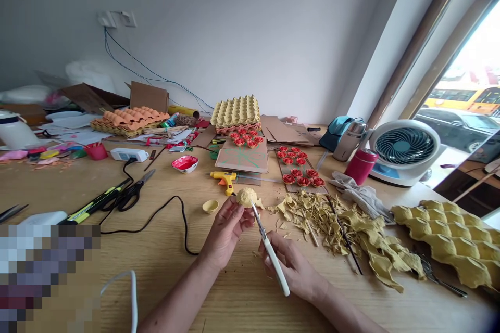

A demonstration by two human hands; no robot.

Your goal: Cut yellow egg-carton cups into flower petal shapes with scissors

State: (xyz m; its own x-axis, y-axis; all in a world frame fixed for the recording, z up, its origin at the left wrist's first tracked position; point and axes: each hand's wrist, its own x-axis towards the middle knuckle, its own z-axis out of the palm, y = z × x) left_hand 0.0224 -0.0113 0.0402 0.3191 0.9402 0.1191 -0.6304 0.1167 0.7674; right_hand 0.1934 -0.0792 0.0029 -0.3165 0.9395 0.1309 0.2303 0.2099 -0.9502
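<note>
Between the fingers of my left hand (228,226) is a yellow egg-carton cup (246,197), raised above the table. My right hand (295,268) grips white-handled scissors (273,257), whose blades reach the right edge of the cup. A small strip of carton sticks out beside the blades. Left of my left hand, a separate yellow cup (210,206) sits on the table. Yellow carton scraps (312,216) lie heaped to the right of my hands. A yellow glue gun (225,179) lies just beyond the cup I hold.
Red paper roses (302,179) stand on cardboard behind the scraps. A yellow egg tray (449,234) lies at right, near a fan (404,151) and a red can (361,166). Black scissors (130,192) and a black cord (156,217) lie at left. Stacked trays (236,111) stand at the back.
</note>
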